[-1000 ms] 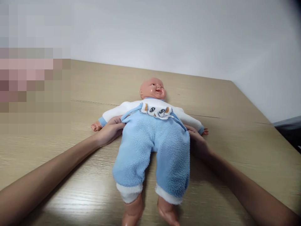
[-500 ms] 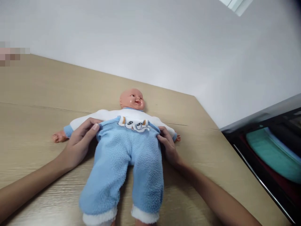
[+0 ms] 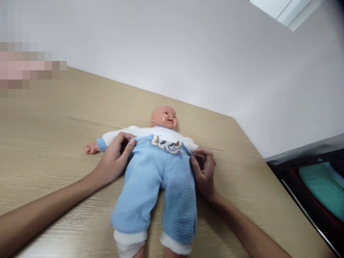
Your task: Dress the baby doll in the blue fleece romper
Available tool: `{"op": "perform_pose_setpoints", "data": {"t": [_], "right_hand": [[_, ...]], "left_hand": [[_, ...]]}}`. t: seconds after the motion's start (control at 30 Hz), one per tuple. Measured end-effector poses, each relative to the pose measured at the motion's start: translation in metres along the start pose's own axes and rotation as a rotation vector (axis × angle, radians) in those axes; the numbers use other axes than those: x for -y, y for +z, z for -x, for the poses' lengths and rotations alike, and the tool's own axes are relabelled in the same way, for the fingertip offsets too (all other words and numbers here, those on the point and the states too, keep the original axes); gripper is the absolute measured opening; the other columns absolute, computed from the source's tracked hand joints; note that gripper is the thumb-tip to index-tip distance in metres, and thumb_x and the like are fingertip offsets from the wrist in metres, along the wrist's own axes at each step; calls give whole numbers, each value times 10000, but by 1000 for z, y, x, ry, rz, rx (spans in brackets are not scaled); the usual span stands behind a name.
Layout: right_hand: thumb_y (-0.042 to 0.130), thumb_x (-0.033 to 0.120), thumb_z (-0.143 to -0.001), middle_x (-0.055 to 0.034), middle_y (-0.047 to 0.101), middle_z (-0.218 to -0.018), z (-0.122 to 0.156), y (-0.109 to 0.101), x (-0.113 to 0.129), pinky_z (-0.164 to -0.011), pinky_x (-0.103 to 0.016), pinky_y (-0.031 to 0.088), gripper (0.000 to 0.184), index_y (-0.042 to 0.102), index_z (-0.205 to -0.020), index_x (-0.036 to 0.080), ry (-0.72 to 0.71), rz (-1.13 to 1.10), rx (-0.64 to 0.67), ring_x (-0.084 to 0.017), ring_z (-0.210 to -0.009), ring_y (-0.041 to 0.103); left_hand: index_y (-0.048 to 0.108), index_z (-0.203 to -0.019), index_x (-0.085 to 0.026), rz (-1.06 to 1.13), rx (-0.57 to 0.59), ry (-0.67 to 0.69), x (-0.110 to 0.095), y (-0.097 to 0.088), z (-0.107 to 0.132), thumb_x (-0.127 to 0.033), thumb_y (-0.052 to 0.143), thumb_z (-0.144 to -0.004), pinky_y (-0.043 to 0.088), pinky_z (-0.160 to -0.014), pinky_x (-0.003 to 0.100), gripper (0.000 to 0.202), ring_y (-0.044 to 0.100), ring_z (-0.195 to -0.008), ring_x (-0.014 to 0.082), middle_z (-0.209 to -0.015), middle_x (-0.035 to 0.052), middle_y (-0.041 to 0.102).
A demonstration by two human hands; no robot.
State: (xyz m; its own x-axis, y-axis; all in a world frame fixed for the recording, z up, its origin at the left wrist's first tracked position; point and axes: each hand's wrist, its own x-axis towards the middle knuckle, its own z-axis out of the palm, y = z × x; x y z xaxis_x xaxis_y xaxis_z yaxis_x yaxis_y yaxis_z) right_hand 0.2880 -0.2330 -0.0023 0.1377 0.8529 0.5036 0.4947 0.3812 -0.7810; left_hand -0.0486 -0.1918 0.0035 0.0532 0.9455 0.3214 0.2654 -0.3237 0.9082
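A baby doll (image 3: 166, 117) lies on its back on a wooden table (image 3: 70, 150), its head away from me and its arms spread. It wears a white long-sleeved top with blue cuffs and fuzzy light-blue trousers (image 3: 158, 179) with white hems. A white animal face with eyes is stitched at the waistband. My left hand (image 3: 113, 159) pinches the waistband at its left end, thumb against fingers. At the waistband's right end my right hand (image 3: 205, 172) pinches the blue edge near the doll's sleeve. The doll's feet are cut off by the lower picture edge.
A white wall (image 3: 188, 53) rises behind the table. At the right, past the table edge, sits a dark thing with a teal piece (image 3: 322, 190) and a metal rod. A blurred-out pixelated patch covers the upper left.
The view has shifted, so the doll appears farther right. My right hand has risen and turned a little, its fingers more bent at the waistband. My left hand keeps its pinch.
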Motion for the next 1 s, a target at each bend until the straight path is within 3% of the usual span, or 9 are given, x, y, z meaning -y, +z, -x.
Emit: {"op": "perform_pose_setpoints", "data": {"t": [0.17, 0.27, 0.33, 0.47, 0.53, 0.57, 0.67, 0.83, 1.0], "right_hand": [[676, 205, -1054, -61, 660, -1204, -27, 4, 26, -1056, -455, 543, 224, 621, -1265, 254, -350, 89, -33, -253, -1164, 669], [674, 186, -1070, -56, 701, -1198, -67, 28, 65, -1007, -416, 570, 269, 620, -1326, 250, -457, 72, 47, -228, -1089, 711], [622, 182, -1100, -73, 746, -1189, -97, 55, 94, -981, -394, 586, 172, 656, -1264, 219, -546, 115, 158, -223, -1074, 734], [595, 185, -1130, -122, 783, -1345, -149, 120, 131, -1117, -433, 554, 194, 713, -1284, 176, -588, 359, 890, -265, -1276, 728], [796, 179, -1012, -157, 805, -1313, -163, 151, 134, -1096, -457, 558, 176, 767, -1183, 148, -624, 429, 1075, -329, -1275, 735], [756, 180, -1040, -174, 782, -1373, -168, 164, 133, -1098, -466, 546, 191, 762, -1227, 139, -678, 534, 1224, -340, -1307, 721], [712, 244, -1074, -149, 747, -1455, -173, 190, 129, -973, -391, 543, 332, 706, -1395, 158, -727, 592, 1463, -300, -1283, 729], [777, 269, -1008, -136, 776, -1398, -176, 197, 126, -875, -362, 503, 403, 714, -1392, 164, -740, 533, 1579, -291, -1193, 739], [737, 203, -996, -112, 797, -1220, -178, 197, 120, -839, -346, 468, 225, 735, -1216, 158, -719, 460, 1581, -260, -1074, 716]], "left_hand": [[643, -1148, -239, 22, -120, 68, 2, 4, 2, -432, 604, -1147, 494, -864, 374, 196, 641, -947, 218, -1024, 26, 673], [593, -1154, -251, 183, -87, 88, 0, 7, 2, -397, 561, -1178, 516, -804, 336, 152, 673, -869, 192, -919, -7, 685], [579, -1150, -254, 218, -80, 103, -2, 7, 2, -388, 555, -1186, 519, -794, 325, 141, 670, -838, 184, -874, -21, 680], [623, -1121, -244, 163, -104, 108, -5, 4, 5, -400, 606, -1168, 500, -796, 314, 165, 622, -861, 178, -956, -5, 655], [644, -1103, -240, 152, -90, 130, -6, 2, 5, -373, 625, -1152, 498, -831, 312, 143, 620, -918, 183, -1001, 8, 650], [652, -1092, -239, 151, -74, 141, -6, 1, 5, -348, 637, -1140, 501, -848, 311, 120, 624, -945, 186, -1015, 14, 652], [666, -1075, -237, 149, -27, 138, -8, 1, 6, -287, 689, -1098, 510, -817, 298, 60, 632, -932, 179, -1033, 20, 659], [668, -1124, -258, 123, -17, 150, -9, 3, 10, -265, 707, -1114, 510, -833, 308, 41, 643, -923, 172, -1029, 14, 680], [643, -1175, -277, 91, -2, 244, -7, 3, 14, -198, 656, -1132, 528, -876, 317, 91, 669, -978, 176, -1048, 15, 698]]}}
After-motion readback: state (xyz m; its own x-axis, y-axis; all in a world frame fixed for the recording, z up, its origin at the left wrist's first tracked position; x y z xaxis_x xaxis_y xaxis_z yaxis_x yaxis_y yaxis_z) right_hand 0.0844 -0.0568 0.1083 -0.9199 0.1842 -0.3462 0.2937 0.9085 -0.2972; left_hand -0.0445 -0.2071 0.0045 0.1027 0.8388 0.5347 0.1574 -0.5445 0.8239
